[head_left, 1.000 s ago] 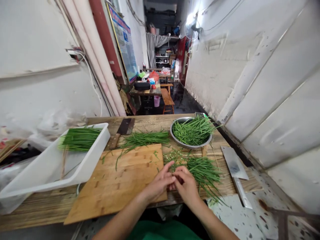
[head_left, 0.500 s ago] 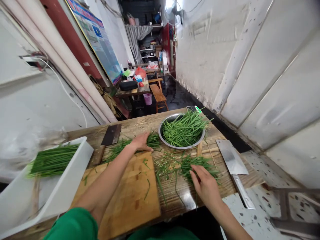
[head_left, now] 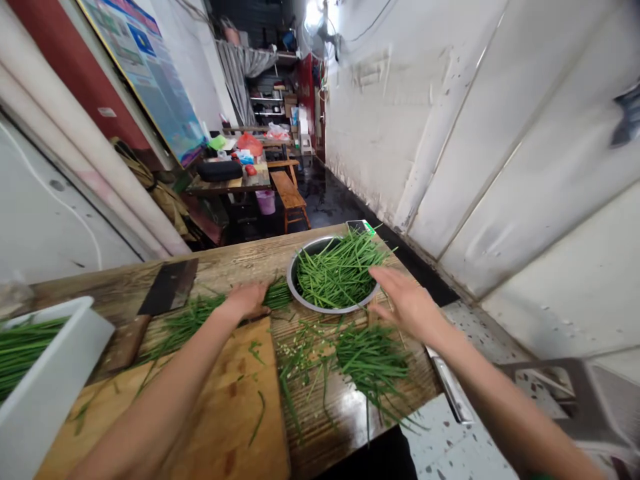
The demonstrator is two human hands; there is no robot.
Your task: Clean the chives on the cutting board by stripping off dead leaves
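Observation:
My left hand [head_left: 245, 299] is palm down over a bundle of green chives [head_left: 193, 320] behind the cutting board [head_left: 235, 400]. Its fingers and thumb curve about the bundle, whose ends stick out on both sides. My right hand [head_left: 407, 300] is at the right rim of a metal bowl [head_left: 327, 309], fingers and thumb apart, holding nothing. Cut chives [head_left: 345, 267] are heaped in the bowl. In front of it lies a loose pile of chives [head_left: 373, 360], with pale trimmings [head_left: 305, 347] scattered to its left.
A white plastic bin [head_left: 55, 373] with more chives stands at the left. Under my right forearm, the cleaver's handle [head_left: 453, 390] shows at the table's right edge; its blade is mostly hidden. A dark flat blade [head_left: 167, 287] lies back left. Beyond are a bench [head_left: 287, 190] and another table.
My right hand has left the loose chive pile and moved forward to the bowl's right rim. My left hand stays on its bundle. The view has turned to the right.

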